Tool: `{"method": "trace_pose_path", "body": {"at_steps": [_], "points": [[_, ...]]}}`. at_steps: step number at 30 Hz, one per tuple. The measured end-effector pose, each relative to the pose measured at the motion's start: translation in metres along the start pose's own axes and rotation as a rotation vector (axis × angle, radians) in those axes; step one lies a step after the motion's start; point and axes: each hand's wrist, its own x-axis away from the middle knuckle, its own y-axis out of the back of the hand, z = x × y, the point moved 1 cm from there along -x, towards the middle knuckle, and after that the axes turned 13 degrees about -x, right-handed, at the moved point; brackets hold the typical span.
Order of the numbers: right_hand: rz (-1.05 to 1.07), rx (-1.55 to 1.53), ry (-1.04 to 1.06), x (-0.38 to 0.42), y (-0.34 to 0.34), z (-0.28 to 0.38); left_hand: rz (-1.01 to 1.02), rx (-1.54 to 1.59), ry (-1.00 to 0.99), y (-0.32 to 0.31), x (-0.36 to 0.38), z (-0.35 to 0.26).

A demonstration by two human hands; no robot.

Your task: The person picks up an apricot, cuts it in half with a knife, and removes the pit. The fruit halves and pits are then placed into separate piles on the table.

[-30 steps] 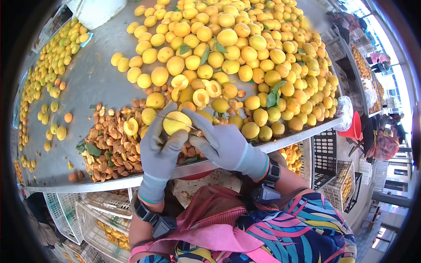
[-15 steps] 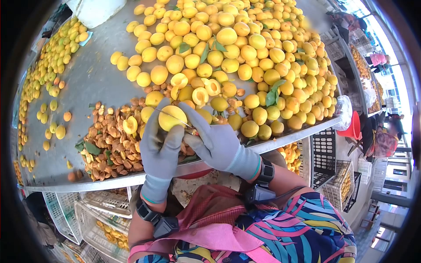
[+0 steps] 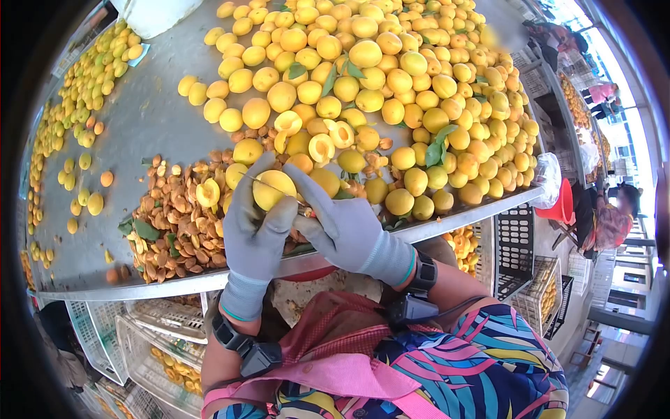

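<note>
My left hand (image 3: 255, 230), in a grey glove, is closed round a yellow apricot (image 3: 271, 192) above the front edge of the metal table (image 3: 157, 115). A thin blade (image 3: 269, 183) lies across the top of the fruit. My right hand (image 3: 342, 227), also gloved, is pinched on the blade's handle, which is mostly hidden by the fingers. Under and left of my hands is a pile of brown pits (image 3: 185, 230), with an opened apricot half (image 3: 208, 193) on it. More split halves (image 3: 322, 148) lie beyond my hands.
A large heap of whole apricots (image 3: 419, 91) covers the far and right side. Greener fruit (image 3: 77, 98) lies at the far left. Crates (image 3: 160, 359) stand below the table, near a black crate (image 3: 515, 241) and a red bucket (image 3: 560, 202). A person (image 3: 611, 220) sits at the right.
The view has shifted slightly. My hands keep nearly the same pose round the apricot and blade. The seated person at the right has a changed posture, with the head now more visible.
</note>
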Motion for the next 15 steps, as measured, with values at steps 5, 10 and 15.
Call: {"method": "trace_pose_path", "body": {"at_steps": [5, 10, 15], "points": [[0.09, 0.007, -0.122, -0.002, 0.003, 0.006, 0.012, 0.275, 0.276, 0.0, 0.004, 0.016], [0.096, 0.045, -0.083, -0.003, 0.009, 0.008, 0.037, -0.065, 0.096, 0.001, 0.001, -0.001], [0.073, -0.021, -0.094, 0.002, 0.002, 0.003, -0.025, -0.191, -0.063, 0.001, 0.001, -0.002]]}}
